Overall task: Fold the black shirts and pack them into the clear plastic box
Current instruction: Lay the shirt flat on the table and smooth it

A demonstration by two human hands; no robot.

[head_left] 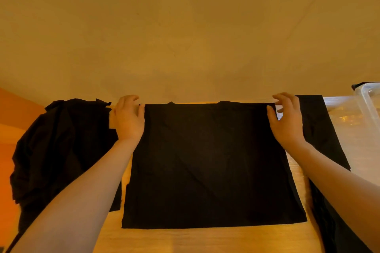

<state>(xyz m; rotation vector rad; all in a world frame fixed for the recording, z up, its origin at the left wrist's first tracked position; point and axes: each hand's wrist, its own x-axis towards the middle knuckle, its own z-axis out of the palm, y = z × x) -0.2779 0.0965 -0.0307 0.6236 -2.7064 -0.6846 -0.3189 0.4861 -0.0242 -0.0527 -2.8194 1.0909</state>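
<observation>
I am pinching the black shirt (213,162), lying flat on the table (205,240), at its far corners with my left hand (128,118) and right hand (287,118) (cloth is soft, light, limp).

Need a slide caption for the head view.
Both hands pinch the black shirt's far corners on the wooden table.
</observation>
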